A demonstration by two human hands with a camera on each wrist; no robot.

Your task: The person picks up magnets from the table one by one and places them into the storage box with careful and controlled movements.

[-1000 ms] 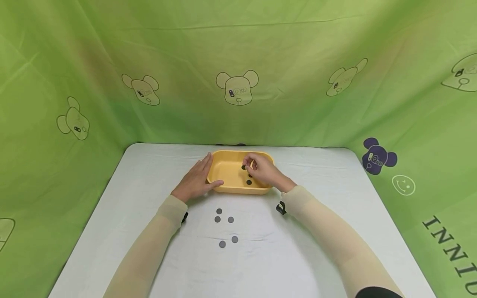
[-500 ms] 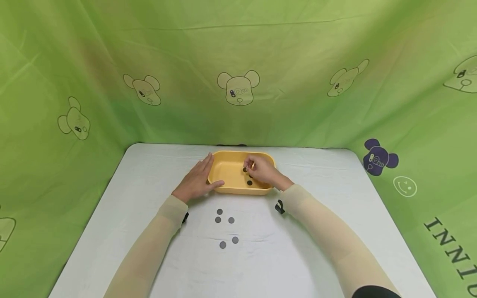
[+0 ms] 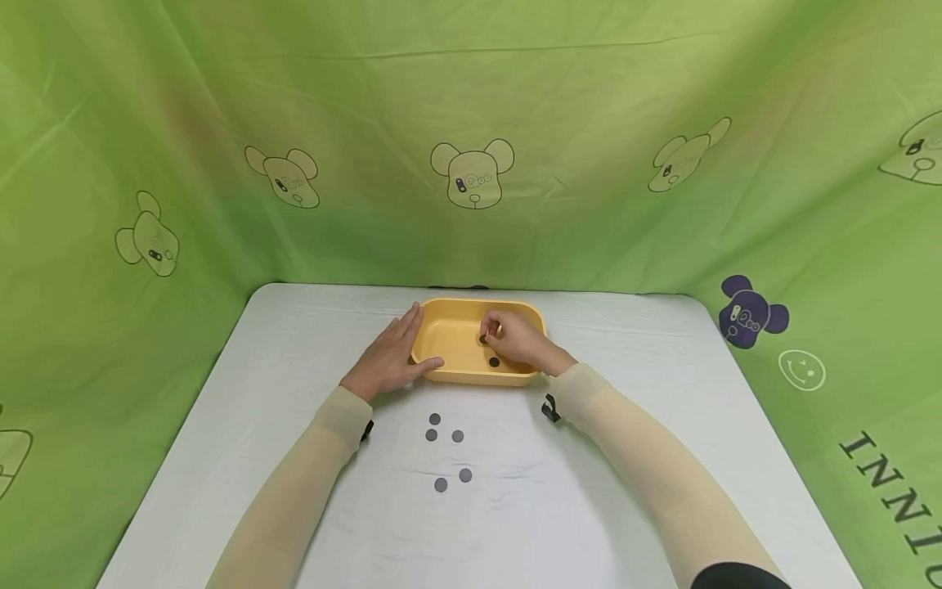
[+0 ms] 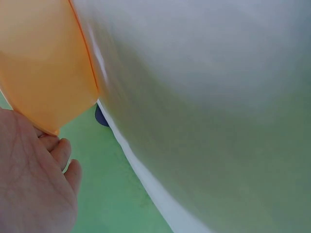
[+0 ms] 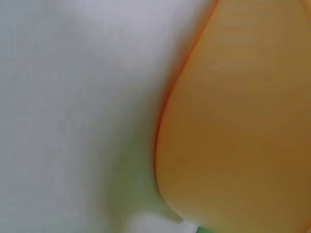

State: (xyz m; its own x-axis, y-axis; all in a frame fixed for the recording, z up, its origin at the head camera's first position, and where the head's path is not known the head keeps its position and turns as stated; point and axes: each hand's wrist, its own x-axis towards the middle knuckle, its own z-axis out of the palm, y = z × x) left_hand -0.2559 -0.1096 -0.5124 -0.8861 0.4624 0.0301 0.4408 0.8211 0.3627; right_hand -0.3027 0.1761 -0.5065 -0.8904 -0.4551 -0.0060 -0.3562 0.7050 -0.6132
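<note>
Head view: The yellow tray stands on the white-covered table, near its far edge. The left hand rests against the tray's left end, fingers extended and thumb over the near rim; it braces the wall rather than clenching it. The right hand is inside the tray's right half, its fingers pinching a dark disc. A second disc lies on the tray floor near the front wall. Five grey discs lie flat and apart on the table, in front of the tray. Assessment: the discs appear thin, light and stiff, unlikely to break but apt to slip; a fingertip hold at opposite edges is advised. Flat on the cloth, they may be awkward to lift.

Left wrist view: The left hand's fingertips are at a corner of the tray. The wall looks smooth and moderately stiff, probably light plastic that could slide if unbraced; the rim is the sound holding place.

Right wrist view: Only the tray's side and the table covering are identifiable; finger state cannot be told here.
</note>
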